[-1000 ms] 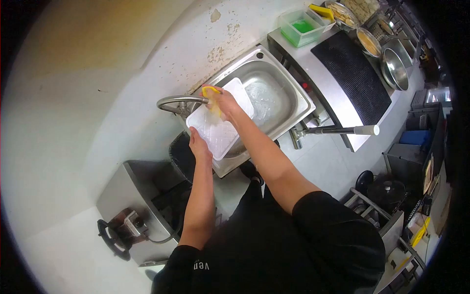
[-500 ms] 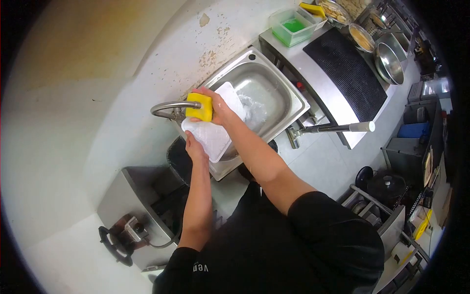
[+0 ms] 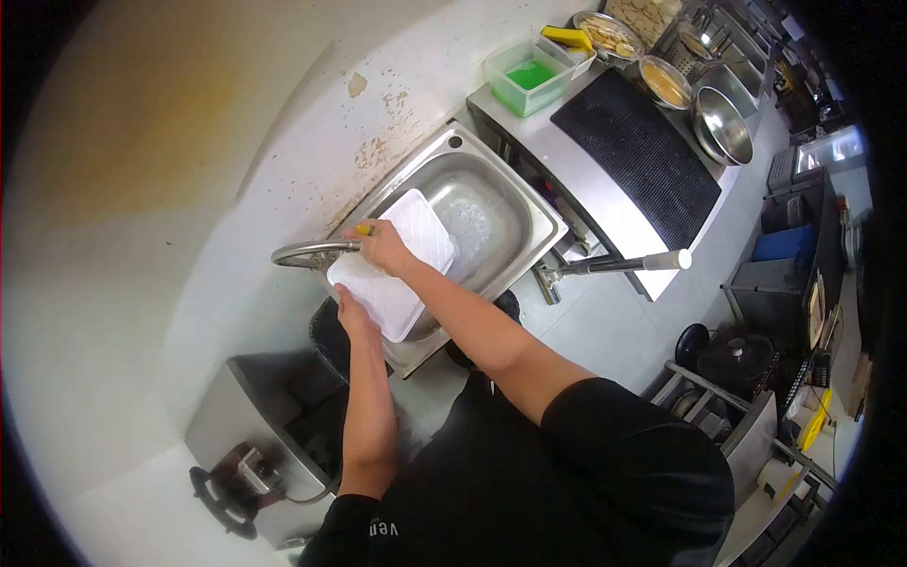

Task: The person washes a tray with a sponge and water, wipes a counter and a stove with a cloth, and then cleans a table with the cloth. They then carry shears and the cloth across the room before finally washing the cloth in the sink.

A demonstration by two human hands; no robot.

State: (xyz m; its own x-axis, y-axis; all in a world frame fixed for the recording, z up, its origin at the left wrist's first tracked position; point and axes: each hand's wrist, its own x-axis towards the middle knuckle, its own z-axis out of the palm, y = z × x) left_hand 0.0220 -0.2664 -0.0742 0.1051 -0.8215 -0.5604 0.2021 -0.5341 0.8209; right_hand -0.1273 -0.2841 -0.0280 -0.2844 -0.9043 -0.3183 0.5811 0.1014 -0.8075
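Observation:
A white plastic tray [image 3: 416,231] with rounded corners and a thin rim lies slanted over the left part of the steel sink [image 3: 522,194]. My left hand [image 3: 356,317] is closed on its lower left edge, thumb on the upper face. Just beside the faucet [image 3: 316,249], my right hand [image 3: 385,249] is closed around a yellow sponge [image 3: 365,229], over the tray's middle. Only a small bit of the sponge shows; the fingers hide the rest. Bubbly water [image 3: 468,222] lies in the basin to the right of the tray.
Right of the sink, a steel counter [image 3: 501,118] bears a black ribbed mat [image 3: 635,142], a clear tub with green liquid [image 3: 531,77] and steel bowls [image 3: 723,126]. A white-ended pole [image 3: 624,265] juts across the floor. A steel unit [image 3: 246,406] stands at lower left.
The sponge has turned from facing up under the spout to mostly hidden beneath my right hand. My left hand still holds the tray edge. The whole view has shifted slightly.

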